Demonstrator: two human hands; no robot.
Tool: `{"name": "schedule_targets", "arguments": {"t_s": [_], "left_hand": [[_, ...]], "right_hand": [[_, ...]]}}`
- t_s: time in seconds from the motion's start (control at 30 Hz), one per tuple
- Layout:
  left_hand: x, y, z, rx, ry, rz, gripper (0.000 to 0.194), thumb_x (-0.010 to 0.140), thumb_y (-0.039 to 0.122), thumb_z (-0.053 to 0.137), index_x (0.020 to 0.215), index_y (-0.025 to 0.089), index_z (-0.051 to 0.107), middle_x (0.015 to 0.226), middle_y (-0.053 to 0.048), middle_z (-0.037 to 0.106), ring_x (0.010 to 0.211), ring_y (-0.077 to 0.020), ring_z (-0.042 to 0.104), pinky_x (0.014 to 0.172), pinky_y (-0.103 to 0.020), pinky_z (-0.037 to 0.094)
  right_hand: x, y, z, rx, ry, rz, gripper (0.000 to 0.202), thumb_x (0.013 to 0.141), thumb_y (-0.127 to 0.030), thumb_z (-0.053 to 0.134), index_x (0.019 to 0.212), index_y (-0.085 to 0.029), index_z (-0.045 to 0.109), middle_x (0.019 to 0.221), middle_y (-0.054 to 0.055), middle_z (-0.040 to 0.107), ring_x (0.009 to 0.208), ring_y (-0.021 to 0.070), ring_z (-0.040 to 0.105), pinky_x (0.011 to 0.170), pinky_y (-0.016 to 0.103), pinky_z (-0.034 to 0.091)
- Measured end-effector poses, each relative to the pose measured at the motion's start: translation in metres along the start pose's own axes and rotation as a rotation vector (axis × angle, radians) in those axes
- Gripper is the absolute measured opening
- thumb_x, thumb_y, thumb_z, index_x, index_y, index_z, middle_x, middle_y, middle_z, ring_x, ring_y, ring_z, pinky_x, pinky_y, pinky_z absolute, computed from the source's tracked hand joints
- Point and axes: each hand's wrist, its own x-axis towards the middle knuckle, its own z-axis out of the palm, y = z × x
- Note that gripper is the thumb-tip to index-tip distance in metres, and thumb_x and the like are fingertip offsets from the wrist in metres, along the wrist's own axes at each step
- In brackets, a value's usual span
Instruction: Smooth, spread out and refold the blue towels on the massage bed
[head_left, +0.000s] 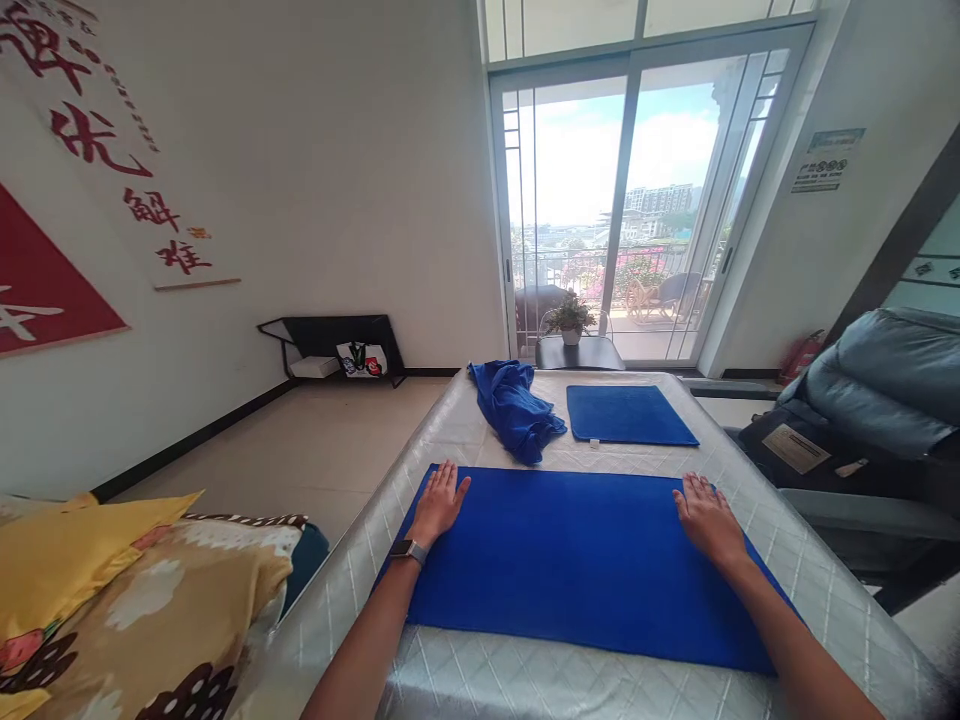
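A blue cloth (570, 560) lies spread flat across the mattress (465, 665) in front of me. My left hand (439, 505) rests flat on its far left corner, fingers together and stretched out, with a watch on the wrist. On the far right part of the same cloth lies my right hand (709, 515), palm down with fingers extended. Beyond it, a smaller blue cloth (630, 414) is laid flat with a white tag at its near edge. Left of that one sits a crumpled blue cloth (517, 410) in a loose heap.
Patterned bedding (187, 610) and a yellow pillow (82, 550) are at the lower left. A dark armchair (885, 380) stands at the right. Past the mattress, a potted plant (571, 320) sits on a chair before the glass doors. A black rack (337, 345) lies by the wall.
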Motion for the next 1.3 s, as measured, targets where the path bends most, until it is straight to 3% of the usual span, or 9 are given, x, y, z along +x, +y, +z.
{"name": "schedule_targets", "arguments": {"t_s": [0.1, 0.23, 0.37, 0.5, 0.6, 0.87, 1.0, 1.13, 1.3], "left_hand": [[-0.013, 0.066, 0.006, -0.018, 0.003, 0.201, 0.067, 0.103, 0.057, 0.020, 0.151, 0.012, 0.037, 0.157, -0.012, 0.036, 0.147, -0.0232, 0.027, 0.121, -0.041, 0.022], [-0.032, 0.148, 0.018, -0.055, 0.013, 0.454, 0.065, 0.105, 0.052, 0.017, 0.153, 0.010, 0.031, 0.158, -0.012, 0.032, 0.149, -0.0215, 0.022, 0.121, -0.042, 0.025], [-0.046, 0.179, 0.028, -0.091, -0.049, 0.458, 0.068, 0.104, 0.053, 0.015, 0.153, 0.008, 0.031, 0.159, -0.013, 0.029, 0.149, -0.0219, 0.021, 0.122, -0.042, 0.022], [-0.053, 0.165, 0.025, -0.075, -0.098, 0.435, 0.070, 0.104, 0.055, 0.015, 0.153, 0.008, 0.030, 0.160, -0.013, 0.028, 0.149, -0.0219, 0.020, 0.122, -0.043, 0.020], [-0.059, 0.134, 0.015, -0.042, -0.123, 0.386, 0.071, 0.103, 0.057, 0.015, 0.154, 0.009, 0.028, 0.160, -0.012, 0.026, 0.149, -0.0222, 0.020, 0.122, -0.044, 0.021], [-0.101, -0.031, 0.006, 0.091, -0.035, 0.001, 0.079, 0.100, 0.064, 0.017, 0.155, 0.008, 0.026, 0.160, -0.014, 0.026, 0.148, -0.0269, 0.023, 0.121, -0.050, 0.018], [-0.120, -0.079, 0.003, 0.082, -0.028, -0.071, 0.085, 0.099, 0.067, 0.013, 0.154, 0.004, 0.026, 0.158, -0.018, 0.029, 0.147, -0.0281, 0.026, 0.120, -0.050, 0.022], [-0.119, -0.053, -0.009, 0.091, 0.049, -0.076, 0.084, 0.099, 0.066, 0.017, 0.153, 0.003, 0.027, 0.158, -0.020, 0.029, 0.147, -0.0298, 0.026, 0.120, -0.051, 0.023], [-0.108, 0.067, -0.024, 0.008, 0.035, 0.221, 0.068, 0.103, 0.055, 0.022, 0.158, 0.016, 0.013, 0.161, -0.011, 0.025, 0.148, -0.0247, 0.024, 0.119, -0.048, 0.028]], "right_hand": [[-0.022, -0.070, -0.011, 0.114, 0.081, -0.227, 0.063, 0.100, -0.038, 0.018, 0.151, -0.007, 0.035, 0.157, 0.013, 0.034, 0.148, 0.0239, 0.023, 0.121, 0.046, 0.020], [-0.055, -0.154, -0.012, 0.211, 0.000, -0.446, 0.062, 0.101, -0.042, 0.016, 0.153, -0.011, 0.031, 0.159, 0.009, 0.028, 0.149, 0.0205, 0.020, 0.122, 0.042, 0.019], [-0.072, -0.182, -0.002, 0.191, -0.132, -0.478, 0.061, 0.101, -0.041, 0.018, 0.153, -0.011, 0.030, 0.160, 0.010, 0.025, 0.149, 0.0213, 0.018, 0.122, 0.044, 0.017], [-0.072, -0.162, 0.003, 0.185, -0.182, -0.400, 0.070, 0.100, -0.052, 0.014, 0.155, -0.011, 0.025, 0.161, 0.009, 0.021, 0.150, 0.0209, 0.015, 0.122, 0.044, 0.014], [-0.071, -0.122, 0.008, 0.155, -0.177, -0.320, 0.075, 0.098, -0.058, 0.011, 0.155, -0.011, 0.023, 0.162, 0.008, 0.020, 0.150, 0.0204, 0.014, 0.123, 0.044, 0.012], [-0.072, 0.060, 0.043, -0.008, -0.091, -0.079, 0.080, 0.091, -0.054, 0.016, 0.152, -0.004, 0.032, 0.160, 0.015, 0.027, 0.149, 0.0268, 0.021, 0.120, 0.050, 0.019], [-0.075, 0.106, 0.046, -0.012, -0.033, -0.015, 0.079, 0.090, -0.050, 0.014, 0.149, -0.004, 0.037, 0.157, 0.017, 0.033, 0.147, 0.0283, 0.026, 0.119, 0.053, 0.022], [-0.087, 0.064, 0.019, 0.013, 0.145, -0.064, 0.078, 0.095, -0.050, 0.006, 0.149, -0.004, 0.038, 0.157, 0.018, 0.034, 0.148, 0.0288, 0.023, 0.119, 0.054, 0.019], [-0.123, -0.072, -0.012, 0.117, 0.129, -0.301, 0.071, 0.100, -0.055, 0.014, 0.156, -0.012, 0.024, 0.161, 0.008, 0.025, 0.150, 0.0229, 0.017, 0.121, 0.047, 0.021]]}}
